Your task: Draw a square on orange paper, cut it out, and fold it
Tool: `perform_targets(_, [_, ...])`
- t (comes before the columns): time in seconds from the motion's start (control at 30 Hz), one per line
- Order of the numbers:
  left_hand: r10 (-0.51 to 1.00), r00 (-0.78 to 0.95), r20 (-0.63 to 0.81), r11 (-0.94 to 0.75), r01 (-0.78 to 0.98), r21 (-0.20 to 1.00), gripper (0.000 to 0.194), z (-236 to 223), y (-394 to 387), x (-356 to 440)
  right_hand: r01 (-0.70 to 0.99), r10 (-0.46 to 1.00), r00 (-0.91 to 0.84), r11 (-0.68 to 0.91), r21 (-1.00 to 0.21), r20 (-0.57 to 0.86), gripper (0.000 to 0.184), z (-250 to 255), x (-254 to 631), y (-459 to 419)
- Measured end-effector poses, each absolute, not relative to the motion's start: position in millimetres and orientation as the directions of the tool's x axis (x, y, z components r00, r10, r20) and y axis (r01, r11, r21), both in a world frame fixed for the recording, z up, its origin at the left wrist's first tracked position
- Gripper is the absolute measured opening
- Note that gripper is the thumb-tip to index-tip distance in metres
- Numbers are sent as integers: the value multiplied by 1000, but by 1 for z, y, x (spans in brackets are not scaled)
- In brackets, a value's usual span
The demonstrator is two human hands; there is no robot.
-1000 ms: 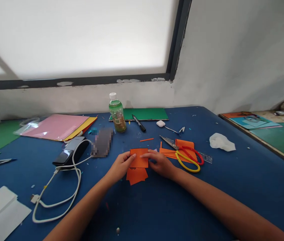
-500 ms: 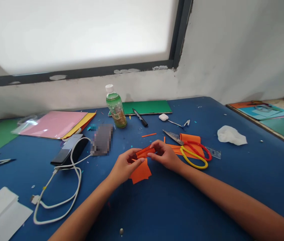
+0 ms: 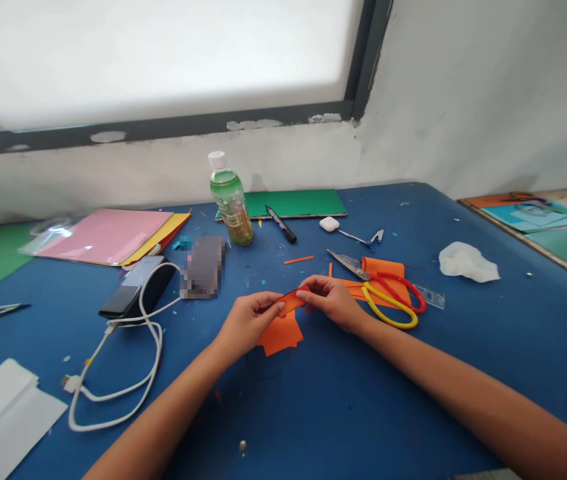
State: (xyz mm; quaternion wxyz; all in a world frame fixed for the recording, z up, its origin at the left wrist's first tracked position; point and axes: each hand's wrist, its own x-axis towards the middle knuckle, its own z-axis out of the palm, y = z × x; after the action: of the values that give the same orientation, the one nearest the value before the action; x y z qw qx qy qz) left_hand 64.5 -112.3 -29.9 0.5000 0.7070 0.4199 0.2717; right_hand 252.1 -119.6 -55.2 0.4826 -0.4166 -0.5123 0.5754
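Note:
Between my two hands is a small folded piece of orange paper (image 3: 293, 302). My left hand (image 3: 251, 320) pinches its left end, thumb in front and fingers behind. At the other end, my right hand (image 3: 331, 302) grips it between thumb and fingers. Just below, flat orange paper pieces (image 3: 282, 335) lie on the blue table, partly under my left hand. Scissors (image 3: 388, 293) with one red and one yellow handle loop rest right of my right hand, on top of more orange paper (image 3: 384, 268).
Further back stand a green-labelled bottle (image 3: 232, 203), a black marker (image 3: 281, 224) and a green board (image 3: 296, 203). On the left lie a power bank (image 3: 136, 293) with a white cable (image 3: 108, 425) and pink paper (image 3: 108, 235). A crumpled tissue (image 3: 467, 261) sits at right.
The orange piece in my hands now shows a flatter front face, and my left thumb has moved up onto it. The whole view has shifted slightly.

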Motion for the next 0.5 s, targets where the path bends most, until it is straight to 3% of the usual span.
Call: perform_targets(0.5, [862,505,-45,-147,333,931,25,-29,-112,64,-146,980,-197,-1,-989,28,21,-58,252,-118])
